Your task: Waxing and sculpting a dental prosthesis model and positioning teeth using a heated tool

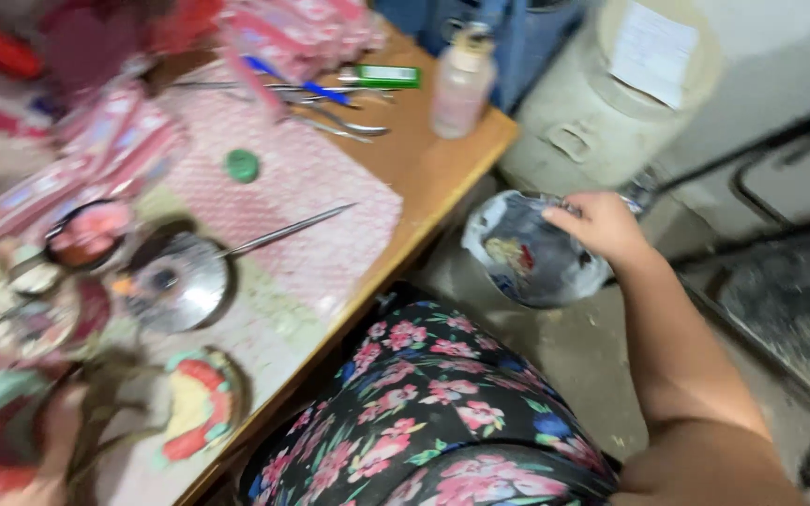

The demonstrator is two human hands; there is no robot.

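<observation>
Fingers (569, 211) of the right hand (602, 230) pinch the rim of a dark rubber mixing bowl (529, 258) over open floor, just beyond the desk (442, 169) edge.

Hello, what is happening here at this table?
A seated person reaches the right hand down beside the wooden table to a bag-lined bin on the floor, fingers at its rim. The left hand is blurred at the table's near corner, by a pink and green dental model. A metal bowl sits nearby.
</observation>
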